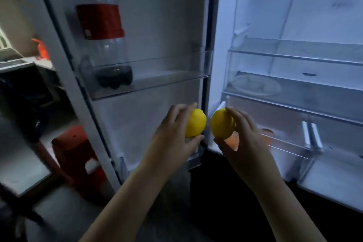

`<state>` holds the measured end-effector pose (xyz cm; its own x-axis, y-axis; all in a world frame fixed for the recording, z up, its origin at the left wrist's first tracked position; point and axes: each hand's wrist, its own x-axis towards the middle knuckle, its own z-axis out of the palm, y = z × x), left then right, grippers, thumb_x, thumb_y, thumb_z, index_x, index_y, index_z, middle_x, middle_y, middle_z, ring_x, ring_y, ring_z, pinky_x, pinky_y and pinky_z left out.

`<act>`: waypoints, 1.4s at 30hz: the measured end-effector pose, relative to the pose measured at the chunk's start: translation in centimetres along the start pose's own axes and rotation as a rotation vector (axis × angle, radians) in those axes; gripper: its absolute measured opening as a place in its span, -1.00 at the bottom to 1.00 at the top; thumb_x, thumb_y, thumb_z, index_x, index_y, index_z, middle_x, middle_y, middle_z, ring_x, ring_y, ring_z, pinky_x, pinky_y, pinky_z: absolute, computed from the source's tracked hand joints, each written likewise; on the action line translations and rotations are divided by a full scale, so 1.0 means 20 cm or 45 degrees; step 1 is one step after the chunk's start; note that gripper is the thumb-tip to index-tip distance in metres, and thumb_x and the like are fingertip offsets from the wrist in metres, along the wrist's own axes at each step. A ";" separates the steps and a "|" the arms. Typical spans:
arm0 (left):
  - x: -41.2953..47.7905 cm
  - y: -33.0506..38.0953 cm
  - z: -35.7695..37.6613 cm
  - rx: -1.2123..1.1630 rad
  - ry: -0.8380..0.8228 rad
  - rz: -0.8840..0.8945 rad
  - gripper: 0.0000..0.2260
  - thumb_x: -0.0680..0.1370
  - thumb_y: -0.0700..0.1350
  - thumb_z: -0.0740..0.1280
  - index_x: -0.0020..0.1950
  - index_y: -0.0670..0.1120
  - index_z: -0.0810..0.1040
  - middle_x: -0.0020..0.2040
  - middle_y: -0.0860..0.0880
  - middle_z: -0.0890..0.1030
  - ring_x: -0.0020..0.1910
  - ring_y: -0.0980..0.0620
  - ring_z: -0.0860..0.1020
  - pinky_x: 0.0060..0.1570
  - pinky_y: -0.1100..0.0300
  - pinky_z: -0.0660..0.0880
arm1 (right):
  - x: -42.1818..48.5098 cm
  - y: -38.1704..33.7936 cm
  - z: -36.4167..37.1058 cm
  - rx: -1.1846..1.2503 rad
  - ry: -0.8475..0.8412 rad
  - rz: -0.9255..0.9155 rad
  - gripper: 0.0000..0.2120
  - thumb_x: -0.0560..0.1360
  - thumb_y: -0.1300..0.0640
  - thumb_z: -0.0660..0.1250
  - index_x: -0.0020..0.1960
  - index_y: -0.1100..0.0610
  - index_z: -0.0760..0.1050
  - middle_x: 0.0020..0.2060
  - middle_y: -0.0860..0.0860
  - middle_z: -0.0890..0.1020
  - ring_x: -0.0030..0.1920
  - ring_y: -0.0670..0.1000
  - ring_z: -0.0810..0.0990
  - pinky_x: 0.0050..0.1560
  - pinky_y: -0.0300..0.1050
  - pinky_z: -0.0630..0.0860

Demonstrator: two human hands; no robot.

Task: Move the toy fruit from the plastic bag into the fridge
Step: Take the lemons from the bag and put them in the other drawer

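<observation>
My left hand (172, 133) grips a round yellow toy fruit (196, 123). A second yellow toy fruit (222, 122) sits in my right hand (241, 135). Both are held side by side, a small gap apart, in front of the hinge edge of the open fridge (294, 104). An orange object (267, 133) lies in the clear lower drawer just behind my right hand. The plastic bag is out of view.
The open fridge door (137, 25) on the left carries a large bottle with a red label (106, 45) in its clear door shelf (157, 76). Glass shelves (294, 57) with a pale plate (255, 84) fill the lit interior. A red stool (78, 155) stands on the floor at left.
</observation>
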<state>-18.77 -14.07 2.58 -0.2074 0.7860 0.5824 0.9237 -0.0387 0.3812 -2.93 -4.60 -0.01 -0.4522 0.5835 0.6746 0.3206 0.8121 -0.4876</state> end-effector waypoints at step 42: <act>1.18 0.80 1.98 -0.612 -0.951 0.856 -0.49 0.45 0.02 0.41 0.36 0.11 0.33 0.27 0.14 0.38 0.20 0.14 0.39 0.06 0.25 0.36 | -0.16 1.66 -1.19 -0.517 -0.077 0.926 -0.41 0.41 -0.01 0.44 0.37 -0.07 0.28 0.27 -0.22 0.37 0.24 -0.23 0.37 0.21 -0.36 0.31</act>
<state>4.01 28.28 -6.09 0.6835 0.6827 0.2584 0.5204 -0.7040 0.4832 29.01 20.67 -5.20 -0.0564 0.9711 0.2320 0.8194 0.1778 -0.5449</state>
